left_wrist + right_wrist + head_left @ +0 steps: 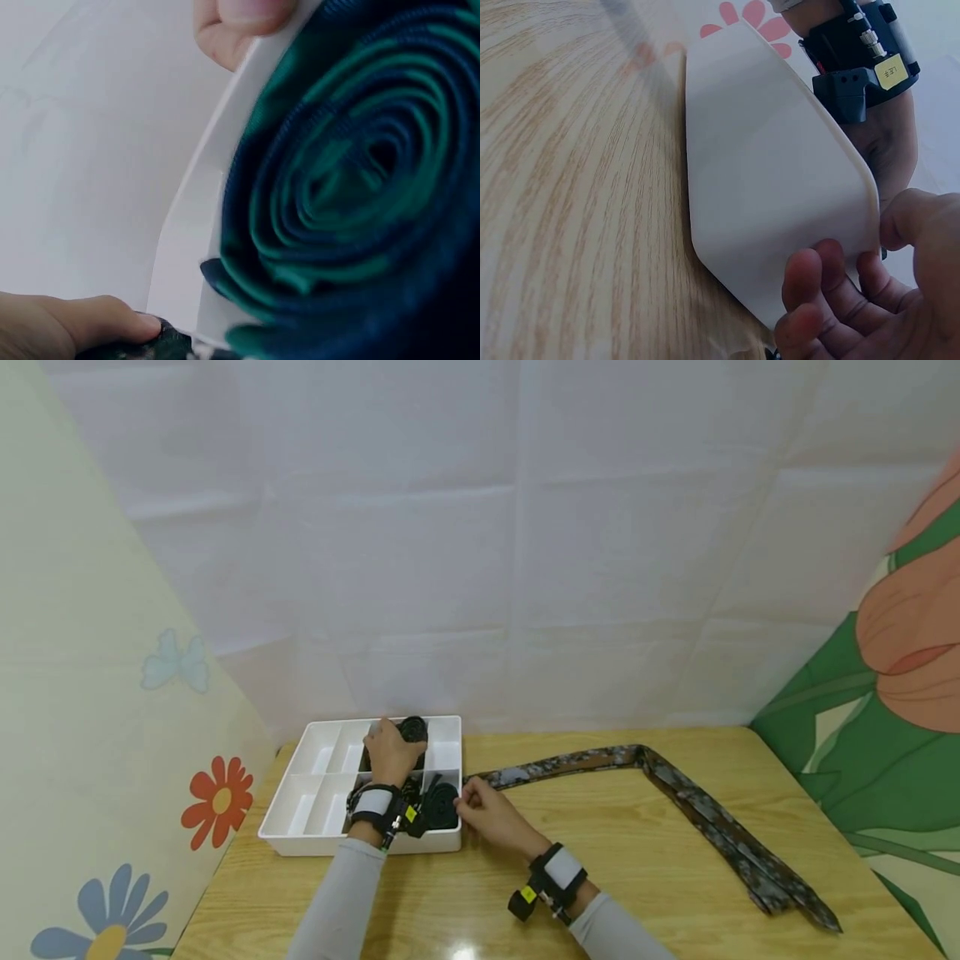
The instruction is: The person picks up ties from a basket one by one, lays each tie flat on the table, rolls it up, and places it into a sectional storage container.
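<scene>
My left hand point(393, 754) reaches into a back compartment of the white divided tray point(360, 845) and holds a rolled dark necktie point(412, 729). Its thumb shows at the lower left of the left wrist view, touching dark patterned cloth. In the front right compartment sits a rolled green and navy necktie point(337, 187). My right hand point(491, 814) grips the tray's right wall point(780, 150), thumb at the rim and curled fingers against the outside. A long patterned necktie point(693, 797) stretches over the table from behind that hand, bending sharply near its middle.
More dark cloth lies in the front compartment beneath my left wrist, partly hidden. The wooden table point(615, 860) meets a white sheet point(600, 568) at its back edge. Painted walls with flowers stand on both sides.
</scene>
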Demonstrator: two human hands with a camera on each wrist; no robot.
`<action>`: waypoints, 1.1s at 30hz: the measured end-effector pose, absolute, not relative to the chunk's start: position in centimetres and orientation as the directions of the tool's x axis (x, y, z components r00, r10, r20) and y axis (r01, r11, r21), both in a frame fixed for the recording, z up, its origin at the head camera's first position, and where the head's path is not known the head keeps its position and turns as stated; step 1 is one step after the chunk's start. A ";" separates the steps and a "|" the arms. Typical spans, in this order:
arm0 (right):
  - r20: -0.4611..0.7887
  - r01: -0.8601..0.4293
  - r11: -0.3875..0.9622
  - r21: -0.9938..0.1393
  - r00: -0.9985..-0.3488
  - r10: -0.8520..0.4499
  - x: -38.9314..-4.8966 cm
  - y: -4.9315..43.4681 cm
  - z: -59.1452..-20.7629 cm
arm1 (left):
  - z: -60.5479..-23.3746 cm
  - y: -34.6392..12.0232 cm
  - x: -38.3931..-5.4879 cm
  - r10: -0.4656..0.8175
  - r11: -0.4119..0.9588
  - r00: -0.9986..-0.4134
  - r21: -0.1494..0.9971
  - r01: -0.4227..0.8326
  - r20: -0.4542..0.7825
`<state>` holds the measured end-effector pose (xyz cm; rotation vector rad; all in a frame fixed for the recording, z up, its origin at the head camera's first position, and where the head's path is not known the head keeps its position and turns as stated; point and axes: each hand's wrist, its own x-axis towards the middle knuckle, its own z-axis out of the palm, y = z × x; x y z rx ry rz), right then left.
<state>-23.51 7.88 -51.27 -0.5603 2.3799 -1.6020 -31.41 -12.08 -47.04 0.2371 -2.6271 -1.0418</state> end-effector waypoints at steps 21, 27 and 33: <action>0.024 -0.182 0.322 -0.929 -0.898 -0.439 -23.6 7.9 -51.4 | -46.9 -11.9 -31.3 -0.202 0.835 -0.944 0.550 -0.027 0.261; 0.016 -0.169 0.324 -0.931 -0.905 -0.426 -23.5 8.0 -51.2 | -47.1 -11.4 -31.5 -0.198 0.858 -0.939 0.512 -0.028 0.280; 0.014 -0.171 0.322 -0.931 -0.900 -0.437 -23.6 8.0 -51.2 | -47.7 -11.5 -31.9 -0.190 0.836 -0.933 0.549 0.009 0.304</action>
